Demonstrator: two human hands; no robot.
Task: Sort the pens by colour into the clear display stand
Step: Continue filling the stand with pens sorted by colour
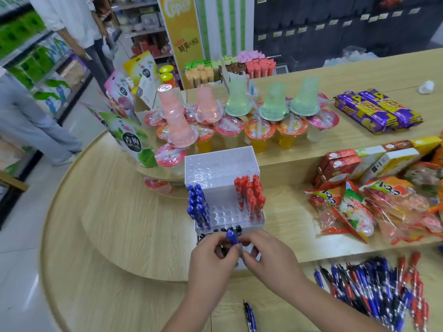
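Wooden counter (119,224) holds clear stand (220,164), loose pen pile (374,291) at right. Stand: blue pens (198,204) left, red pens (250,197) right, black pens (225,230) in the front row. Left hand (211,257) and right hand (266,255) both pinch one blue pen (232,237), upright over the stand's front row.

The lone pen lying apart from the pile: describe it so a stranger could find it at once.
Find the clear display stand on the wooden table, then the left hand and right hand at its front. Nearer the camera than the hands, one blue pen lies alone on the wood, unlike the heaped pens to the right.
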